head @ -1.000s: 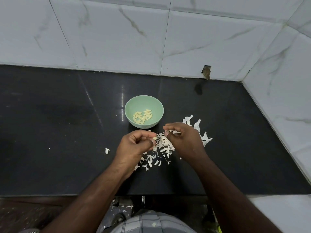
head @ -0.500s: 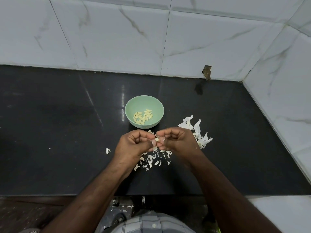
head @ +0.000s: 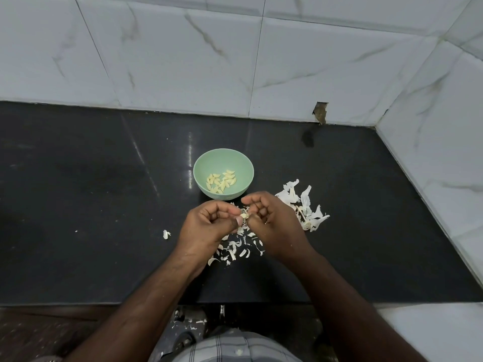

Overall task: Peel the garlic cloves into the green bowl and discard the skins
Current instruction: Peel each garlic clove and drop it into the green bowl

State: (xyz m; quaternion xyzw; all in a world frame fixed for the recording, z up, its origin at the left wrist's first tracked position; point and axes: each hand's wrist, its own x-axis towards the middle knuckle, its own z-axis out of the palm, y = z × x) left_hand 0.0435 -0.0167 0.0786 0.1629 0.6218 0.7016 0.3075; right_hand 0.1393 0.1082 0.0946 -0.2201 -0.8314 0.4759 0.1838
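Note:
A green bowl (head: 206, 163) stands on the black counter and holds several peeled garlic cloves (head: 221, 181). Just in front of it, my left hand (head: 206, 226) pinches a small garlic clove (head: 243, 216) between thumb and fingers. My right hand (head: 271, 220) meets it from the right, its curled fingertips pinching at the same clove. Small white garlic skins (head: 235, 250) lie scattered on the counter under and between both hands. A pile of larger skins (head: 304, 205) lies just right of my right hand.
The black counter (head: 91, 205) ends at a marble-tiled wall behind and another on the right. One stray skin piece (head: 166, 234) lies left of my left hand. A chipped hole (head: 321, 113) shows at the wall's base. More skins lie on the floor below the counter's front edge.
My right hand has moved left to meet my left hand at the clove, after reaching over the skins. The left hand has stayed nearly still.

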